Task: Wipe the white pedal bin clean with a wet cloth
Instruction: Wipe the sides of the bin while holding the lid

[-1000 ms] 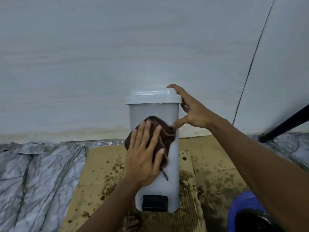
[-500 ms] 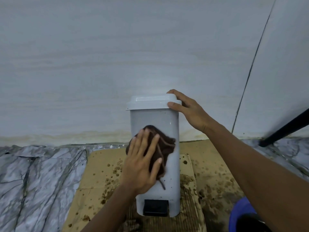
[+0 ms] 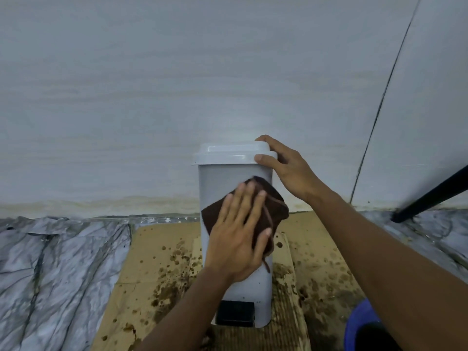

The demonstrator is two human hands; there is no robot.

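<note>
The white pedal bin (image 3: 222, 178) stands upright on stained cardboard, its lid closed and its black pedal (image 3: 235, 314) at the base facing me. A dark brown cloth (image 3: 274, 211) lies flat against the bin's front. My left hand (image 3: 238, 236) presses it there with straight, spread fingers. My right hand (image 3: 286, 168) holds the lid's right edge, thumb on the front rim and fingers over the top.
Brown cardboard (image 3: 157, 262) spattered with dark stains lies under the bin. Crumpled grey plastic sheeting (image 3: 55, 274) covers the floor to the left and right. A blue bucket (image 3: 357, 328) sits at the bottom right. A black rod (image 3: 430, 196) slants at the right. A pale wall rises behind.
My right hand moved from the bin's upper right side up onto the lid edge. My left hand slid the cloth slightly up and right across the front.
</note>
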